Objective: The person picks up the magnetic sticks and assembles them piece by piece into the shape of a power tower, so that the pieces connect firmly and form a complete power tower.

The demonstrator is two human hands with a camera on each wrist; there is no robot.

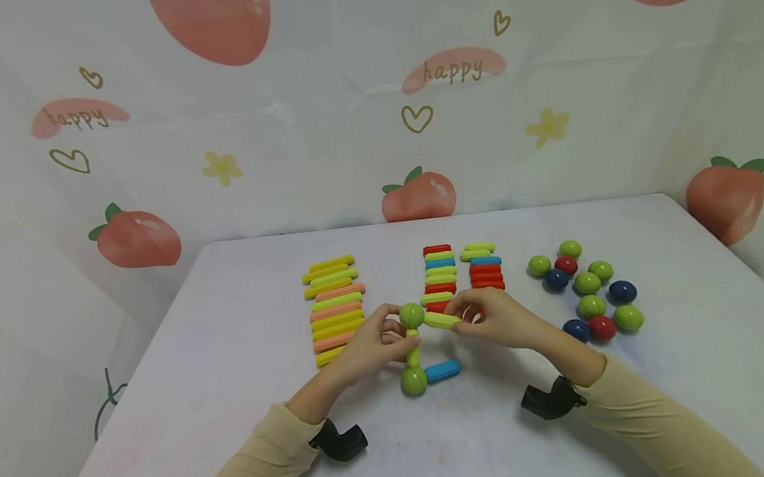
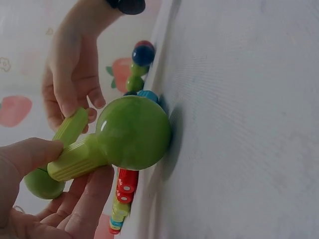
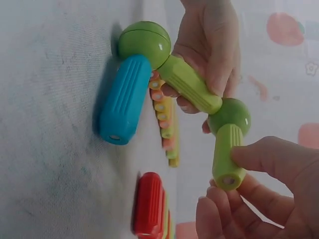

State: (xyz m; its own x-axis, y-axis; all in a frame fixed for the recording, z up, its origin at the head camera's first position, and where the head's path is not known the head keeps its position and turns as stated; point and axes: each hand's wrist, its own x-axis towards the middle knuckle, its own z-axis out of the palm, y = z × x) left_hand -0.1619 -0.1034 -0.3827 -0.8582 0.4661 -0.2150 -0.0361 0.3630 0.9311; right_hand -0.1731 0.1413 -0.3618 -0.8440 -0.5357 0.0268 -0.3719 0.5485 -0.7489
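Observation:
My left hand (image 1: 372, 345) pinches a yellow-green rod (image 3: 188, 83) that joins two green balls. The lower green ball (image 2: 133, 132) sits at the tabletop, and a blue rod (image 3: 125, 99) sticks out from it to the right. At the rod's other end is the upper green ball (image 1: 411, 315). Between thumb and fingers, my right hand (image 1: 494, 316) holds a second yellow-green rod (image 3: 229, 157). That rod's far end meets the upper ball in the right wrist view.
Yellow, orange and green rods (image 1: 338, 322) lie in a column behind my left hand. Shorter red, green and blue rods (image 1: 441, 272) form two columns behind the right hand. Green, red and navy balls (image 1: 588, 282) are grouped at the right. A printed cloth (image 1: 317, 123) hangs behind the table.

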